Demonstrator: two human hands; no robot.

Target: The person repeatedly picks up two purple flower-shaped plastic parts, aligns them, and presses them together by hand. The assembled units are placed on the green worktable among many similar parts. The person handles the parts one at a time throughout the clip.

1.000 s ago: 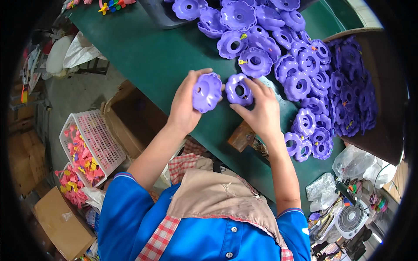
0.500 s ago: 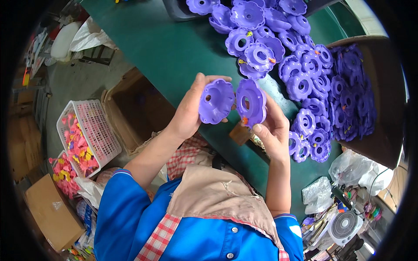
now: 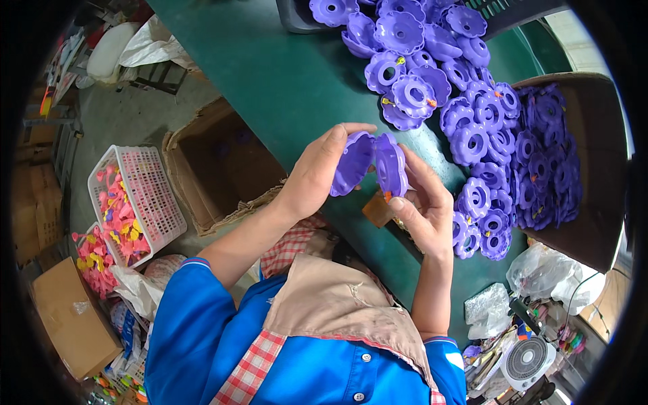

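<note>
My left hand (image 3: pixel 316 170) is closed round a purple scalloped plastic cup (image 3: pixel 350 164), its hollow side turned toward the right. In my right hand (image 3: pixel 426 201) is a purple flower-shaped ring piece (image 3: pixel 391 165), gripped at its edge, with a small orange bit near my thumb. The two pieces stand on edge face to face, nearly meeting at the far side and parted at the near side. Under my right hand, a brown block (image 3: pixel 379 208) sits at the table's near edge, partly hidden.
Purple flower pieces (image 3: pixel 470 143) heap across the green table (image 3: pixel 250 74), spilling from a cardboard box (image 3: pixel 594 155) at the right. A dark crate (image 3: pixel 297 17) stands at the back. On the left are an open carton (image 3: pixel 202 175) and a white basket (image 3: pixel 162 209) of pink and yellow parts.
Both pieces have turned inward and come closer together, the cup tilting toward the ring piece. The whole view has shifted slightly.
</note>
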